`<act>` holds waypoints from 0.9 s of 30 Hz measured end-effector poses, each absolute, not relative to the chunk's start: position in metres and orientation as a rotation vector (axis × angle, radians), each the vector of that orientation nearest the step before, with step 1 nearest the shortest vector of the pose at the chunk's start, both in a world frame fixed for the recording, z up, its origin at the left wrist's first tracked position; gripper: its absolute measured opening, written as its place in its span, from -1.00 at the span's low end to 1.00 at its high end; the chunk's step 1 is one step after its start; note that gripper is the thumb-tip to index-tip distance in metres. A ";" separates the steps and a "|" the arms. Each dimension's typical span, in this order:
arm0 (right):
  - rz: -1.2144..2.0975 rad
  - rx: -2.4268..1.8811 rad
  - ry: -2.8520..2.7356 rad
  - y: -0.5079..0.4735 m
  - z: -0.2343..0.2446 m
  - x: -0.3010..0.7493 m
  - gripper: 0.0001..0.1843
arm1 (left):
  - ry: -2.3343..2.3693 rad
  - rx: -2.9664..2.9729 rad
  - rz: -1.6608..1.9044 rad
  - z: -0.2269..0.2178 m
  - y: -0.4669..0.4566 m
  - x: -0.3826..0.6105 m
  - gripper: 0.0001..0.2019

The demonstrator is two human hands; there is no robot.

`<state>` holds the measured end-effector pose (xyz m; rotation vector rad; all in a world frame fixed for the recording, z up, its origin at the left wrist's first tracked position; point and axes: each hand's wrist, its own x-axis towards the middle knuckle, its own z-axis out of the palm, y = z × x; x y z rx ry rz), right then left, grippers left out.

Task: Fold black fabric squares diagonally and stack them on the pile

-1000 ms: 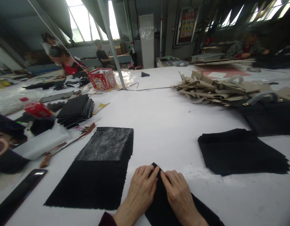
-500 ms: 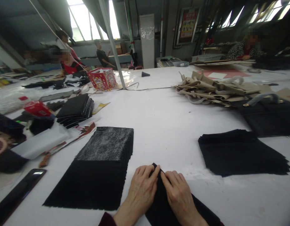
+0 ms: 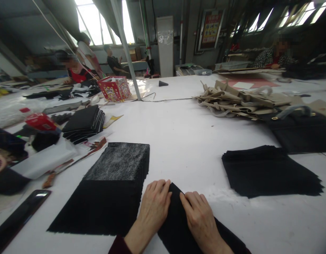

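Flat left hand (image 3: 154, 204), right hand (image 3: 199, 218) press black cloth (image 3: 175, 225) — dark stack (image 3: 112, 187) alongside.

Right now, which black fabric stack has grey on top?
The tall stack beside the left hand: its far half is speckled grey. The fanned stack at right and small stack far left are plain black.

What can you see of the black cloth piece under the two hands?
The black cloth piece is a flat, matte, felt-like sheet lying on the white table, one corner pointing away from the person. The left hand rests along its left edge and the right hand lies on top. Its near end runs out of view.
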<state>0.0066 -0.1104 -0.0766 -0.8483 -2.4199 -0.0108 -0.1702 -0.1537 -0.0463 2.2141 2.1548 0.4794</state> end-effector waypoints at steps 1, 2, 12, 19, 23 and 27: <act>-0.009 -0.847 -2.419 -0.110 -0.076 0.007 -0.65 | 2.193 2.216 0.490 -0.044 -0.153 -0.173 -0.65; -0.007 -0.843 -2.417 -0.110 -0.076 0.007 -0.65 | 2.218 2.230 0.510 -0.041 -0.152 -0.175 -0.65; 0.025 -0.875 -2.394 -0.110 -0.075 0.008 -0.65 | 1.948 2.529 0.311 -0.049 -0.154 -0.165 -0.58; 0.187 -0.950 -2.365 -0.101 -0.074 0.011 -0.72 | 1.859 2.707 0.083 -0.035 -0.142 -0.173 -0.56; 0.162 -0.923 -2.351 -0.101 -0.077 0.018 -0.71 | 1.863 2.727 0.052 -0.034 -0.142 -0.170 -0.50; 0.128 -0.899 -2.352 -0.103 -0.081 0.026 -0.68 | 1.841 2.766 0.042 -0.037 -0.142 -0.168 -0.51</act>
